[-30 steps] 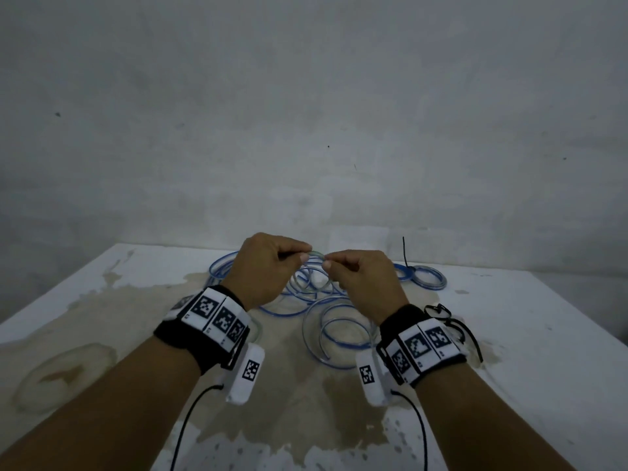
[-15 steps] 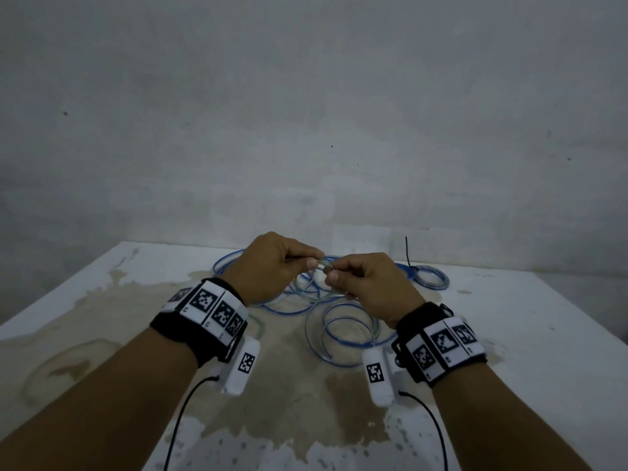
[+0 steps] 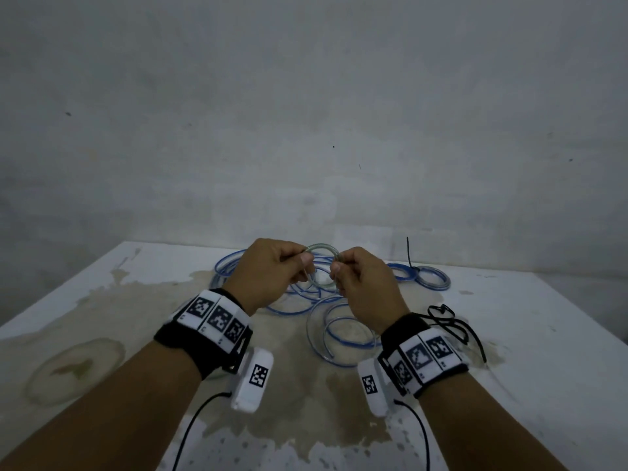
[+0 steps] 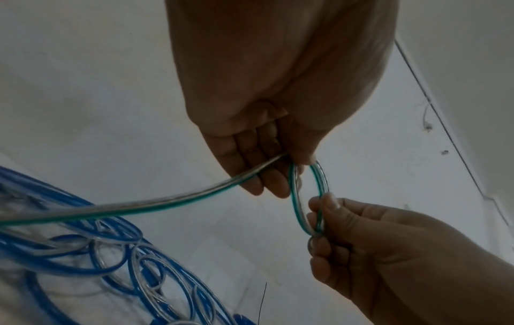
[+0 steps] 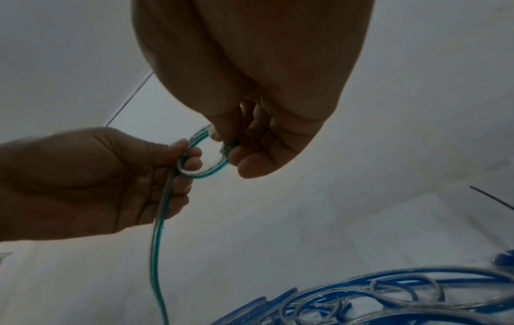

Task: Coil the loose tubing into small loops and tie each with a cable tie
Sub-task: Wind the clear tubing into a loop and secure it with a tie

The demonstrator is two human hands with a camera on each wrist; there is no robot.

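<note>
Since half second ago: hands raised, moved slightly apart; small loop (image 3: pixel 321 265) of clear green-striped tubing now formed between them. Left hand (image 3: pixel 272 271) grip pinches loop's left side, tube tail (image 4: pixel 144 203) running down to pile. Right hand (image 3: pixel 365 287) grip pinches loop's right side. Loop held above worktop (image 3: pixel 526 334). Below: loose blue tubing (image 3: pixel 306 294) sprawled on worktop. Tied coils (image 3: pixel 421 277) far right, black cable tie (image 3: pixel 408 253) sticking up. Black ties (image 3: pixel 448 321) by right wrist.

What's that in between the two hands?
A small loop of clear, green-striped tubing. The left hand pinches one side and the right hand pinches the other. The head view and both wrist views show it.
</note>
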